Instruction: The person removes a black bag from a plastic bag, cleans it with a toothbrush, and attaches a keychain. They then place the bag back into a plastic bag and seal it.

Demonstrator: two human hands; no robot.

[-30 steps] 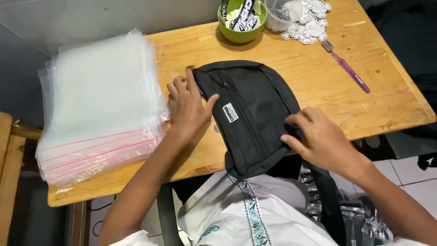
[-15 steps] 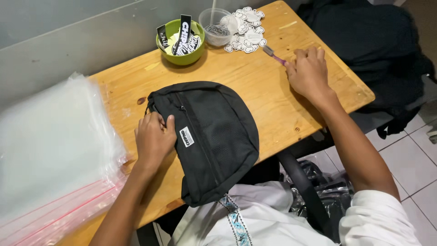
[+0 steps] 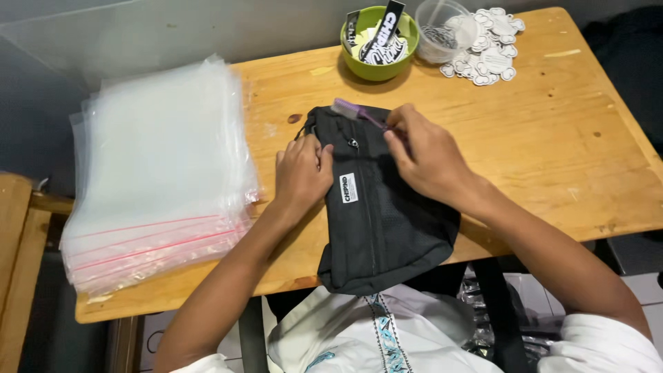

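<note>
One black pouch (image 3: 380, 207) lies mid-table, unbagged; the left hand (image 3: 302, 171) presses flat at its nine o'clock edge, and the right hand (image 3: 428, 157) pinches a purple brush (image 3: 353, 112) near twelve. Bagging looks undone.

On the left of the table we see a thick stack of clear plastic zip bags (image 3: 160, 173) with thin red seal lines along their near edges. A small white rectangular label (image 3: 349, 188) sits upright on the front of the black pouch (image 3: 394, 221), just right of the left hand (image 3: 302, 173). At the far edge we note black-and-white sticker strips (image 3: 382, 34) standing in a green bowl (image 3: 359, 68), and, to their right, a loose pile of white die-cut stickers (image 3: 492, 52) beside a clear cup (image 3: 442, 27)
</note>
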